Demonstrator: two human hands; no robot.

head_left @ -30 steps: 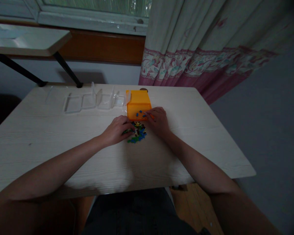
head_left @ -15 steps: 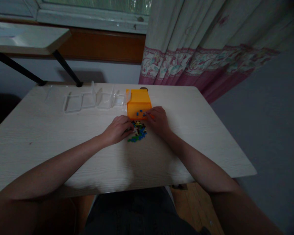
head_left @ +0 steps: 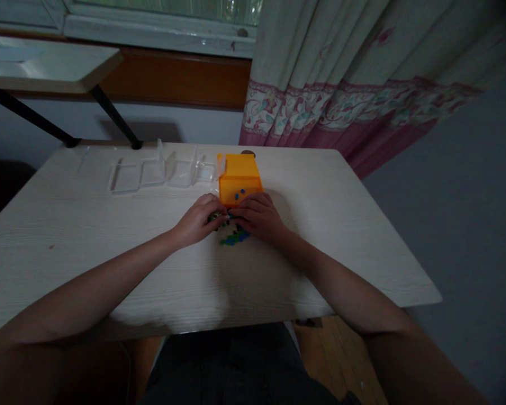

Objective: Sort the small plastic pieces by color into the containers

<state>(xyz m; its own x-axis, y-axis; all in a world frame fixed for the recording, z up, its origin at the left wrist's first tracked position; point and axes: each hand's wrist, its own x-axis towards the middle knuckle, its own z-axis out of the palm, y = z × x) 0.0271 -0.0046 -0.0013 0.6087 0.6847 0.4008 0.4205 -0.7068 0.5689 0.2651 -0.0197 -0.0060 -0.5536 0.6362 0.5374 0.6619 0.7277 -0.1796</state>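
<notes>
Left hand [head_left: 199, 220]: fingers curled in, thumb close under the index finger, at the left edge of a pile of small coloured pieces [head_left: 233, 239]; can't tell if a piece is pinched, too small and dark. Right hand [head_left: 260, 218]: fingers close together, reaching leftward over the pile, tips near the left hand's; underside hidden, so can't tell if they grip anything. Both hands come in low from opposite sides, probably so the left can steady or spread pieces while the right picks. Pile, mostly green and blue where visible, is on the surface [head_left: 354, 242] just in front of an orange box [head_left: 239, 183], partly covered by the hands. Box sits open, likely this close to keep the reach short; a couple of blue pieces [head_left: 239, 194] lie inside. Clear plastic containers [head_left: 129, 179] stand in a row to the left, likely there to stay out of the arms' way. Farther out: raised shelf [head_left: 50, 64] back left, patterned curtain [head_left: 303, 107] behind.
</notes>
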